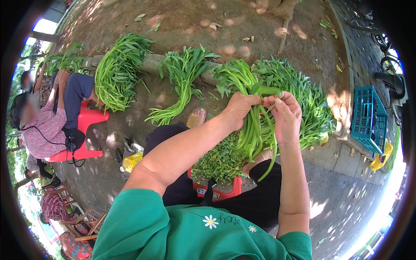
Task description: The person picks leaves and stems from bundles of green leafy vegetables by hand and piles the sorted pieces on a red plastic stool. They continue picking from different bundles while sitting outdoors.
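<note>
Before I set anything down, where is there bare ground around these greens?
Bare patches: the grey pavement between the right forearm and the blue crate, and the brown dirt beyond the middle bundle, bar scattered dry leaves. Crowded: around the fingers, where the held bunch overlaps the big heap, and just below, where leaf scraps spread.

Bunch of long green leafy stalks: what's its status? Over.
Left hand gripping bunch of long green leafy stalks. Right hand alongside, grip unclear. Nothing visibly blocking either.
</note>
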A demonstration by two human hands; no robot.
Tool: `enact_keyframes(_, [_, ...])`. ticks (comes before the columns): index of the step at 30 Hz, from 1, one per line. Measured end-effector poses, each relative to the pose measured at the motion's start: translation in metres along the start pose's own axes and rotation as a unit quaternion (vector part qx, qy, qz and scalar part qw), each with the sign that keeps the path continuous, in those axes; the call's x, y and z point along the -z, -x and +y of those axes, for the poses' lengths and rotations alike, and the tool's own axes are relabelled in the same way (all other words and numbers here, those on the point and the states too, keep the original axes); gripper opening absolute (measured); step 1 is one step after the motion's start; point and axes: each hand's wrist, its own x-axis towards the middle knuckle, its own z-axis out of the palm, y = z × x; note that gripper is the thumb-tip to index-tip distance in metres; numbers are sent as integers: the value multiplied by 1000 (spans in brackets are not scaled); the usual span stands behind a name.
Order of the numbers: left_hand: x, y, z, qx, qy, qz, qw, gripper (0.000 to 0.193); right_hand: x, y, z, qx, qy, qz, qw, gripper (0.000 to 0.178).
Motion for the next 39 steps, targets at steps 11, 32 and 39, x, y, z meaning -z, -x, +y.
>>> enact_keyframes(11, [4, 3, 24, -192, -271, -4, 943, 31, -3, 0, -12, -91, 200, -9, 975, 31])
enact_keyframes(32, [17, -2, 1, 163, 39, -48, 985, 16, 18, -9, -18, -24, -25, 8, 999, 39])
enact_keyframes(39, [13, 1, 34, 77, 82, -3, 994, 26, 19, -7, -16, 1, 189, 71, 979, 63])
